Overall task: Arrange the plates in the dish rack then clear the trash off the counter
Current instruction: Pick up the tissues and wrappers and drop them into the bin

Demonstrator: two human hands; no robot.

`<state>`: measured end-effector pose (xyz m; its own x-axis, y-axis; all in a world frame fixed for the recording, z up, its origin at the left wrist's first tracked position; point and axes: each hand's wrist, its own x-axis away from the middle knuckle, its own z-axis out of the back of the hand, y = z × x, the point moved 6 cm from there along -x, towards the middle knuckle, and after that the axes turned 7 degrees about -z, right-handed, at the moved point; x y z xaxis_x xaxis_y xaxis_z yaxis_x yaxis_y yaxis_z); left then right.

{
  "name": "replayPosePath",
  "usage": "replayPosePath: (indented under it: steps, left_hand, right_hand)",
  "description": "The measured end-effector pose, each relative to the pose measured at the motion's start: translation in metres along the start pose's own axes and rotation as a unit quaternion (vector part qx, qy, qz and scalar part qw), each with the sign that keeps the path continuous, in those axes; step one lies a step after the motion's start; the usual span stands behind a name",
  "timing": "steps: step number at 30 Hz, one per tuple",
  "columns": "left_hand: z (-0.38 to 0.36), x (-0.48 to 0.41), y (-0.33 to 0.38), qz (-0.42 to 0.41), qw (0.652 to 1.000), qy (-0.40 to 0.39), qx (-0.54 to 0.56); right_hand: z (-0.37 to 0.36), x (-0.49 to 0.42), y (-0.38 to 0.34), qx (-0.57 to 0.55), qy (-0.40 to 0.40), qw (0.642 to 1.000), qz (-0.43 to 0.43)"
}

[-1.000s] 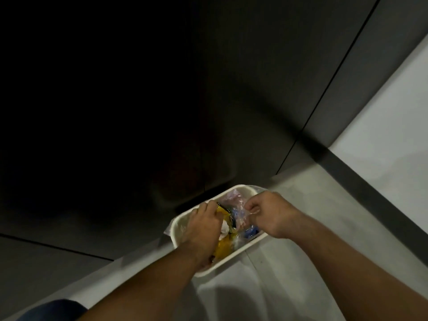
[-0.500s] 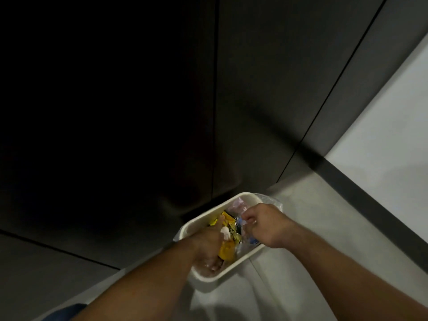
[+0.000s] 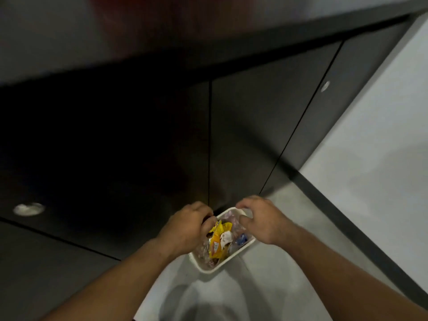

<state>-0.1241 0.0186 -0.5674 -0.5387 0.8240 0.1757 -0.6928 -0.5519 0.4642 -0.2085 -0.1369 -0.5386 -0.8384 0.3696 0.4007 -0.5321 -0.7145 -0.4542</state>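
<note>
A white bin (image 3: 240, 250) stood on the pale floor (image 3: 289, 262) against dark cabinet doors (image 3: 254, 140), its far-left rim hidden by the left hand (image 3: 185, 228). That hand curled over a yellow wrapper (image 3: 216, 239); actual grip unclear. The right hand (image 3: 259, 218) hung half-open at the far rim, contact uncertain. Clear plastic inside was hard to read. Open floor lay to the right.

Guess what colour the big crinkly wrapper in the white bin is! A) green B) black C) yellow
C, the wrapper lying on top of the trash in the white bin, between the left hand and right hand, is bright yellow.
</note>
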Motion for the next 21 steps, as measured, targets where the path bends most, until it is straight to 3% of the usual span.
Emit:
replayPosePath:
  steps: [8, 14, 21]
  left_hand:
    - [0.214, 0.066, 0.157, -0.103, 0.993, 0.014, -0.053]
    - [0.351, 0.086, 0.233, -0.114, 0.989, 0.061, -0.064]
    - [0.404, 0.098, 0.251, -0.093, 0.989, 0.095, -0.06]
  right_hand:
    - [0.192, 0.109, -0.078, -0.03, 0.067, 0.997, 0.027]
    - [0.313, 0.177, -0.123, -0.018, 0.101, 0.993, 0.057]
    - [0.378, 0.215, -0.139, -0.024, 0.163, 0.983, 0.087]
